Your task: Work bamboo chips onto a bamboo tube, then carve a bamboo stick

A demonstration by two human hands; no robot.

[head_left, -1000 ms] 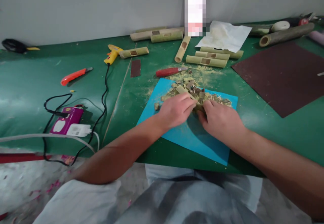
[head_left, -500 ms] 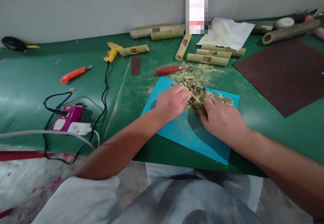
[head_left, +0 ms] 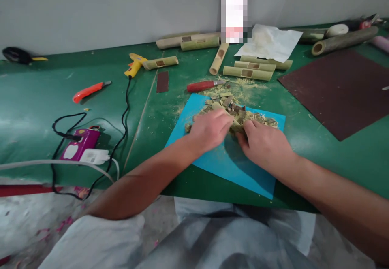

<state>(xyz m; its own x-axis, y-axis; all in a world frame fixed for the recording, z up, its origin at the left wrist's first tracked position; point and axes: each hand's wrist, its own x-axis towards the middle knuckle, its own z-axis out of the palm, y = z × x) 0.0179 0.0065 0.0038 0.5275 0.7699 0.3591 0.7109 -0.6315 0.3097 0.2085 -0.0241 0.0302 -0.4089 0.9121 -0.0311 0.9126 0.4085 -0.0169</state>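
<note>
A blue mat point(head_left: 231, 167) lies on the green table point(head_left: 45, 95) in front of me, with a heap of bamboo chips and shavings point(head_left: 258, 117) at its far side. My left hand point(head_left: 209, 130) and my right hand point(head_left: 266, 143) meet over the mat, both closed on a short bamboo piece point(head_left: 235, 125) held between them. The left fingers curl over its near end, the right fingers pinch its other end. Most of the piece is hidden by the hands.
A red-handled knife point(head_left: 202, 86) lies just beyond the mat. Several cut bamboo tubes point(head_left: 247, 73) lie further back, with a yellow glue gun point(head_left: 135, 63), an orange cutter point(head_left: 88, 91), a white paper sheet point(head_left: 269, 42) and a dark brown sheet point(head_left: 340, 88). A purple device point(head_left: 80, 143) with cables sits at left.
The hands stay together on the bamboo piece; the left hand shifted slightly back and forth over it. The view rocked a little.
</note>
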